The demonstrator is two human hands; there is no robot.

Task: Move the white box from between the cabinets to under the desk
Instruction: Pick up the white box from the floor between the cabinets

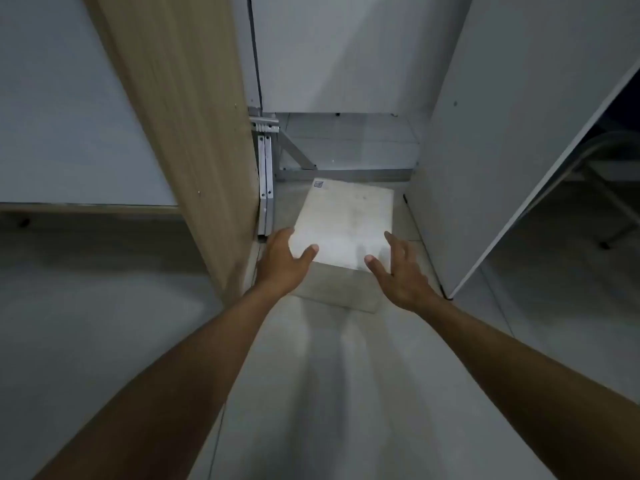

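Both grips are spread wide and closed on nothing. The left hand [282, 259] reaches to the near left corner of the flat white cardboard box [346, 225], its thumb lying over the box's top near the front edge and its fingers [281, 234] running down along the left side; whether they press the side cannot be told. The right hand [398, 275] comes in at the near right corner, thumb over the top, fingers [393, 239] stretched beside the right edge, again with contact unclear.

The box sits on the pale tiled floor [311, 393], in the gap between the two cabinets, turned slightly askew, with a small printed label [318, 184] at its far left corner. To its left stands the light wood-grain cabinet side panel [187, 116], with folded grey metal brackets [265, 181] leaning against its inner face just beside the box. To its right stands the plain white cabinet [502, 133]. A white wall panel [346, 50] closes the gap behind. Both bare forearms stretch in from the bottom of the view.
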